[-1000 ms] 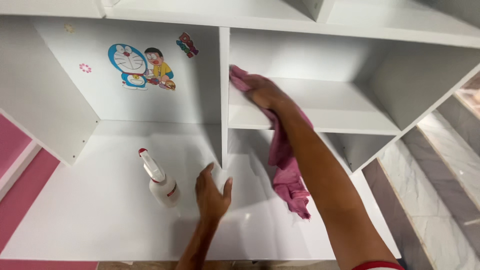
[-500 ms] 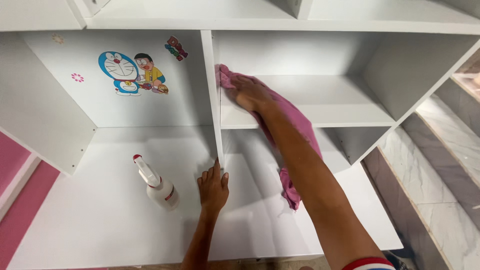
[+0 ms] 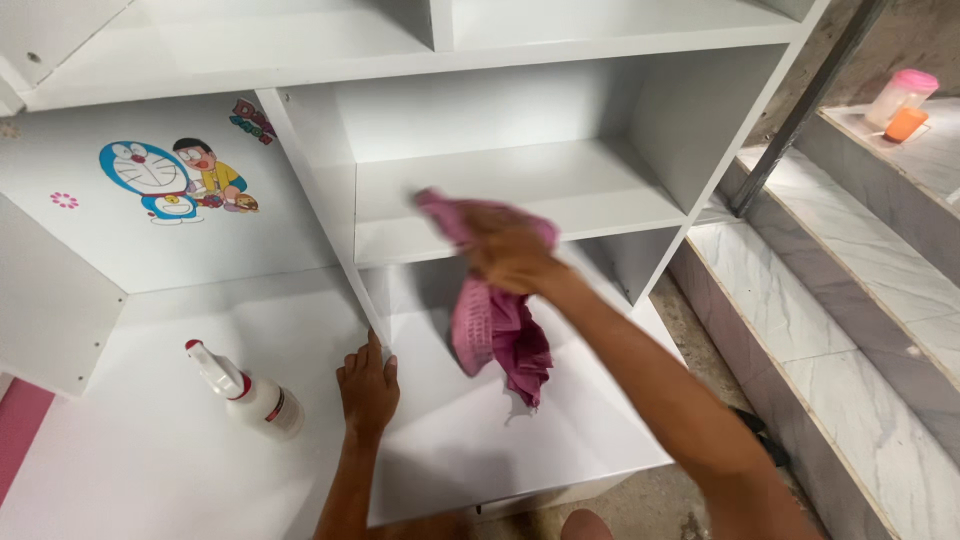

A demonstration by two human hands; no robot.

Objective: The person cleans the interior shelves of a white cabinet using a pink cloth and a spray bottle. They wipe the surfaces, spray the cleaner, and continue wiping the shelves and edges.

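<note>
Right hand [image 3: 515, 258] is closed around a pink cloth [image 3: 495, 320], gripping its top bunched against the front edge of the white shelf [image 3: 600, 190] in the right compartment of the cabinet [image 3: 560, 60]; hand and cloth top are motion-blurred, so finger detail is unclear. The rest of the cloth hangs loose below the hand, dangling over the white bottom panel [image 3: 560, 420] without clearly touching it, shadow under its tip. Right forearm runs in from the lower right corner of the view.

Left hand [image 3: 368, 385] is open and flat, fingers together, palm down on the bottom panel right at the foot of the vertical divider [image 3: 320, 210], fingertips touching the divider's lower front edge; it holds nothing.

A white spray bottle [image 3: 250, 392] with a red collar and white trigger head lies tilted on the left part of the bottom panel, near the left hand but apart from it, nozzle pointing to the upper left. A cartoon sticker [image 3: 178, 178] sits on the back wall of the left compartment, a small pink flower sticker [image 3: 64, 200] to its left.

Outside the cabinet to the right, grey marble steps [image 3: 850, 300]; on the top step at the upper right corner stands a clear plastic jug with a pink lid [image 3: 900, 95], an orange cup just beside it
</note>
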